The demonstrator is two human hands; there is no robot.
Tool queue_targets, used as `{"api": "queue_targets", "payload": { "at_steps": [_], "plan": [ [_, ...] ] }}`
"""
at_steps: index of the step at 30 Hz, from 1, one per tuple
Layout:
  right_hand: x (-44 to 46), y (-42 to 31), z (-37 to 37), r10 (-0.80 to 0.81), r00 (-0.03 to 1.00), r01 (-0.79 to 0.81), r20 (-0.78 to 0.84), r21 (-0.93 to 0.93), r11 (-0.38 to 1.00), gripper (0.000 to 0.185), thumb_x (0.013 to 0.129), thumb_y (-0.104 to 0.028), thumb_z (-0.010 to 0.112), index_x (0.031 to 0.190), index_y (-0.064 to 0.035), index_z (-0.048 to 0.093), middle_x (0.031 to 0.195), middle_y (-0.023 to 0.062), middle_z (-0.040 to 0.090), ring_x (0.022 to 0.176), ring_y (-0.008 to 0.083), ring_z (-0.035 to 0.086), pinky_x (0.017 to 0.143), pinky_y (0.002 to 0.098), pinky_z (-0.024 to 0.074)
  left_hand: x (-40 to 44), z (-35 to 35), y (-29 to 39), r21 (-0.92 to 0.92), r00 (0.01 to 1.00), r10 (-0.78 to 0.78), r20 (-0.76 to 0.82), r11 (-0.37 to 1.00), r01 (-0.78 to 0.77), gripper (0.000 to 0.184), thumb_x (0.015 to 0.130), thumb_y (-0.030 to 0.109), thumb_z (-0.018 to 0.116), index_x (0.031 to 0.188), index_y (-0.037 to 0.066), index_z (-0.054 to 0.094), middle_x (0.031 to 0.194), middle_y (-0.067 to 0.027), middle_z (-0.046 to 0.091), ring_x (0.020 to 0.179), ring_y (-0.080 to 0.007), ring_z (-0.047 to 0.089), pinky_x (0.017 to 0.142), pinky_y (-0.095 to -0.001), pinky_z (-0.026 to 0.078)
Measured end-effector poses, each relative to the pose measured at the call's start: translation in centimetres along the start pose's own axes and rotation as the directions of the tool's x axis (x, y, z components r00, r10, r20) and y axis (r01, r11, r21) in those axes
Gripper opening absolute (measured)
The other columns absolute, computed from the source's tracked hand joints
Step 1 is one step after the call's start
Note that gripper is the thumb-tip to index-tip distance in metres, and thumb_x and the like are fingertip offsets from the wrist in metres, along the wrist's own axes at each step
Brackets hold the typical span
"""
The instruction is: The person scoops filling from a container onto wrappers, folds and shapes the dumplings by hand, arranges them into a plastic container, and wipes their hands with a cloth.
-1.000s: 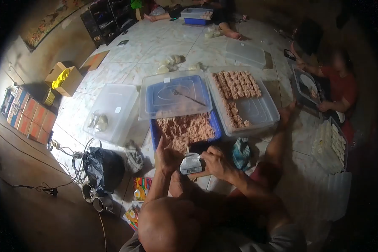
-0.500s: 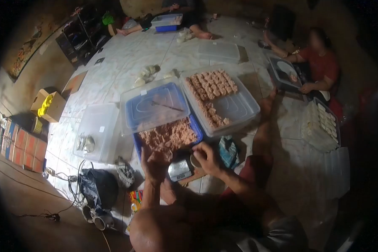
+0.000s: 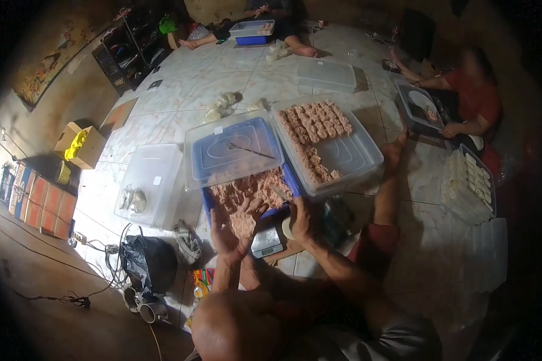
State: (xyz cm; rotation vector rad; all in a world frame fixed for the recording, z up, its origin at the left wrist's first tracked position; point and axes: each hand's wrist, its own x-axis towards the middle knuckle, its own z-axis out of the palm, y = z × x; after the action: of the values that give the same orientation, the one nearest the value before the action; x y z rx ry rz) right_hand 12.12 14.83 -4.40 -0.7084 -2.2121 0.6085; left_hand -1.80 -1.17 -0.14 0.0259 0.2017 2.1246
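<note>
My left hand point(image 3: 226, 236) is palm up with its fingers spread, bearing a flattened lump of pink minced meat point(image 3: 242, 225). It is at the near edge of a blue tub point(image 3: 293, 180) of loose mince point(image 3: 247, 191). My right hand point(image 3: 302, 218) is closed at the tub's near right corner, around what looks like a small flat utensil point(image 3: 280, 194), partly hidden. Below that hand is a pale round object point(image 3: 287, 229), and beside it a digital scale point(image 3: 267, 242). A translucent lid point(image 3: 196, 157) with a fork point(image 3: 250, 150) on it covers the tub's far part.
A clear tub point(image 3: 367, 159) holds rows of shaped meat lumps to the right. Another clear lid point(image 3: 150, 174) lies left, near a black plastic bag point(image 3: 144, 262) and cables. A person in red point(image 3: 473, 96) sits right, by a tub of white blocks point(image 3: 473, 180); another person point(image 3: 268, 12) sits far back.
My left hand has turned palm up and opened, showing the meat lump. My right hand has moved up to the tub's corner, with the utensil now over the mince. The view has shifted slightly.
</note>
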Motion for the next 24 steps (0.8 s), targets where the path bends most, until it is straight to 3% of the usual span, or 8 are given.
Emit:
{"api": "queue_targets", "payload": {
  "at_steps": [2,9,13,15,18,19,21,24],
  "plan": [
    [0.3,0.0,0.6,-0.029,0.987,0.051,-0.16,0.134,0.99,0.009,0.099,-0.011,0.055,0.101,-0.0032,0.056,0.082,0.0195,0.061,0.077,0.0387,0.062,0.069,0.0482,0.0473,0.0,0.6,0.5,0.053,0.998,-0.054,-0.024,0.997,0.055,0.08,0.097,0.062,0.049,0.142,-0.004,0.045,0.151,-0.0242,0.043,0.141,-0.0384,0.041,0.114,-0.0596,0.035],
    [-2.4,1.6,-6.7,0.285,0.875,-0.214,0.391,-0.216,0.953,0.014,0.092,-0.004,0.052,0.103,0.0037,0.055,0.094,0.0287,0.065,0.088,0.0489,0.064,0.073,0.0521,0.0496,-0.9,1.1,-0.3,0.194,0.981,-0.024,-0.191,0.979,0.062,0.074,0.098,0.064,0.047,0.134,-0.001,0.05,0.125,-0.0202,0.063,0.106,-0.0318,0.063,0.092,-0.0455,0.051],
    [-3.7,1.0,-5.0,0.208,0.968,-0.247,0.139,0.408,0.879,0.018,0.097,-0.019,0.064,0.096,-0.0029,0.056,0.078,0.0094,0.057,0.073,0.0225,0.059,0.068,0.0365,0.0469,0.1,-3.0,-0.5,0.368,0.945,-0.257,-0.201,0.875,0.316,0.069,0.096,0.069,0.047,0.131,0.01,0.051,0.1,-0.0144,0.067,0.075,-0.0224,0.062,0.072,-0.037,0.051],
    [-3.6,0.0,-3.8,0.306,0.763,-0.642,0.57,0.608,0.467,0.02,0.096,-0.023,0.068,0.092,-0.0068,0.056,0.087,-0.0044,0.05,0.086,0.009,0.05,0.076,0.0292,0.0436,0.2,-3.4,-1.6,0.496,0.903,-0.399,-0.161,0.758,0.424,0.074,0.1,0.067,0.041,0.145,0.008,0.04,0.105,-0.0133,0.065,0.087,-0.0225,0.063,0.079,-0.0405,0.053],
    [-3.5,-1.2,-3.1,0.263,0.672,-0.725,0.692,0.544,0.423,0.043,0.089,-0.03,0.077,0.122,-0.0054,0.065,0.111,0.006,0.056,0.104,0.0189,0.052,0.097,0.0333,0.0427,-0.9,2.6,-2.0,0.633,0.887,-0.362,-0.287,0.623,0.46,0.074,0.105,0.06,0.035,0.156,0.007,0.028,0.131,-0.0175,0.059,0.111,-0.0281,0.062,0.095,-0.0464,0.052],
    [-3.8,1.1,-1.3,-0.075,0.906,-0.161,0.417,0.503,0.849,0.052,0.086,-0.033,0.08,0.129,-0.0087,0.063,0.12,0.0108,0.053,0.111,0.0251,0.05,0.101,0.0372,0.0411,-0.7,2.5,-0.7,0.66,0.927,-0.327,-0.185,0.657,0.364,0.079,0.102,0.064,0.038,0.154,0.005,0.031,0.13,-0.0186,0.06,0.114,-0.029,0.062,0.096,-0.0469,0.053],
    [-2.3,-0.9,-2.7,-0.025,0.844,-0.355,0.536,0.592,0.724,0.049,0.088,-0.032,0.078,0.129,-0.0081,0.063,0.118,0.0141,0.054,0.109,0.0256,0.052,0.098,0.0376,0.0437,-1.0,3.0,0.1,0.657,0.932,-0.335,-0.141,0.672,0.341,0.078,0.101,0.064,0.04,0.15,0.004,0.037,0.127,-0.0203,0.061,0.114,-0.0323,0.064,0.097,-0.0473,0.054],
    [1.1,-2.0,-1.9,-0.026,0.747,-0.467,0.664,0.553,0.69,0.041,0.092,-0.029,0.075,0.123,-0.0041,0.064,0.11,0.0152,0.058,0.097,0.0211,0.058,0.089,0.0332,0.0491,-0.8,-1.7,0.1,0.955,0.937,-0.34,-0.078,0.244,0.168,0.057,0.097,0.021,0.057,0.148,0.004,0.039,0.137,-0.0147,0.055,0.12,-0.0241,0.058,0.101,-0.0384,0.05]
  ]
}}
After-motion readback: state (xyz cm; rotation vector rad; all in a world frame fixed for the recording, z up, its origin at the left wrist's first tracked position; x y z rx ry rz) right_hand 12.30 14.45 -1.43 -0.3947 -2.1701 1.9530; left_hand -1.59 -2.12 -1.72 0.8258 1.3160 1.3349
